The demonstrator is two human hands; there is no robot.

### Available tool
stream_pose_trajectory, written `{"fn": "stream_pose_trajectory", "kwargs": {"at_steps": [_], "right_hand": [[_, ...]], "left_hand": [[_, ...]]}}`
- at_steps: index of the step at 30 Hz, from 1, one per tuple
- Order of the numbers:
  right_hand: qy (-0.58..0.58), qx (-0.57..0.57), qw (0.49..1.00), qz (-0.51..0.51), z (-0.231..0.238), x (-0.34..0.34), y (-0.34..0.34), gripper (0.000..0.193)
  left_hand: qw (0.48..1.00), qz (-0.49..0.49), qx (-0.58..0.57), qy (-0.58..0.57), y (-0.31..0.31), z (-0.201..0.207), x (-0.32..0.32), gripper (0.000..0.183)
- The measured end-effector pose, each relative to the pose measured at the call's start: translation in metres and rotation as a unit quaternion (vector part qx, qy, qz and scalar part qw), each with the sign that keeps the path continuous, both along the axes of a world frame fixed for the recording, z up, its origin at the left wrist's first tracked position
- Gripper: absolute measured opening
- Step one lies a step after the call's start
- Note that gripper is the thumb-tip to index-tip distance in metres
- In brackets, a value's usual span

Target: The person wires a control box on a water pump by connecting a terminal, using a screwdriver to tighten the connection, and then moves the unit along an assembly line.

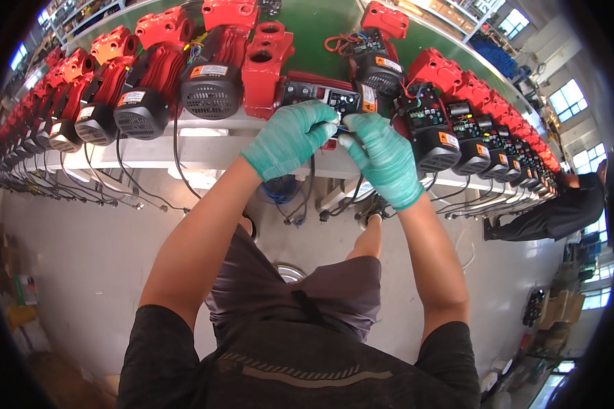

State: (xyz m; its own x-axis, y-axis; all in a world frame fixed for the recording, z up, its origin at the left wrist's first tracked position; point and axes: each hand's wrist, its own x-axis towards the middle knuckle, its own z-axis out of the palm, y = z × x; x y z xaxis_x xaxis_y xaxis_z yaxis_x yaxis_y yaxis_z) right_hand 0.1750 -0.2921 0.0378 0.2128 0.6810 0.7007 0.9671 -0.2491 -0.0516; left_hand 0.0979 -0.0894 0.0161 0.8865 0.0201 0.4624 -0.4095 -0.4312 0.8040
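Observation:
A red electric pump [267, 76] lies on its side at the bench's front edge, right before me. Its black wiring box [316, 91] is uncovered, with a circuit board and small parts showing inside. Both my hands wear green knit gloves with pale fingertips. At the front of the box, my left hand [295, 134] is closed in a pinch of thumb and fingers. Close against it, my right hand [383, 151] is pinched too. A thin bluish bit shows between the fingertips; what each hand grips is too small to make out.
Finished-looking red pumps with black fan covers [212, 91] line the bench to the left. Pumps with exposed wiring [424, 119] stand to the right. Power cords [175, 151] hang over the edge. A person in dark clothes [567, 204] bends at the far right.

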Motion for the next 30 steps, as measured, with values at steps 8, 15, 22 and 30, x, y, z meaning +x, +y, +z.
{"fn": "stream_pose_trajectory", "kwargs": {"at_steps": [8,15,22,30], "right_hand": [[0.361,0.071,0.929,-0.041,-0.008,-0.017,0.015,0.013],[0.413,0.117,0.895,-0.123,-0.020,-0.052,-0.013,0.014],[0.183,-0.020,0.949,-0.257,-0.054,-0.005,-0.065,0.027],[0.155,-0.257,0.903,-0.308,-0.052,0.024,-0.041,0.025]], "left_hand": [[0.997,0.061,0.053,-0.009,-0.003,0.001,-0.004,0.017],[0.982,0.136,0.111,-0.069,-0.003,0.007,-0.010,0.014],[0.989,0.142,0.020,-0.026,-0.004,0.002,-0.010,0.013],[0.948,0.237,0.174,-0.121,-0.013,-0.005,-0.013,0.019]]}}
